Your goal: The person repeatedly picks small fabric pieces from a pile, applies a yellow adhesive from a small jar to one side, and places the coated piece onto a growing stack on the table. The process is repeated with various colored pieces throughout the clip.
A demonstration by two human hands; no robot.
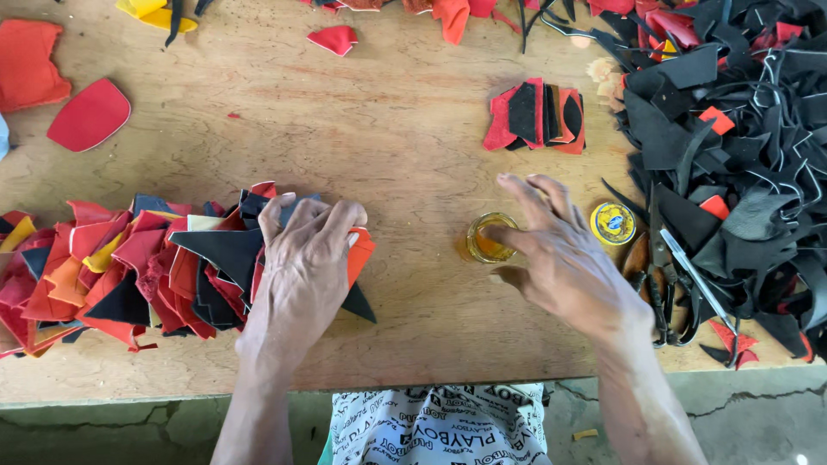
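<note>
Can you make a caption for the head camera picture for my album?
Left hand presses a row of red and black cut pieces while right hand reaches over a small glass jar.

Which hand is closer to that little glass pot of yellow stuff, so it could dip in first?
The right hand. Its fingers already reach over the small glass pot, nearly touching its rim. The left hand rests flat on the row of red and black cut pieces, well off to the side.
</note>
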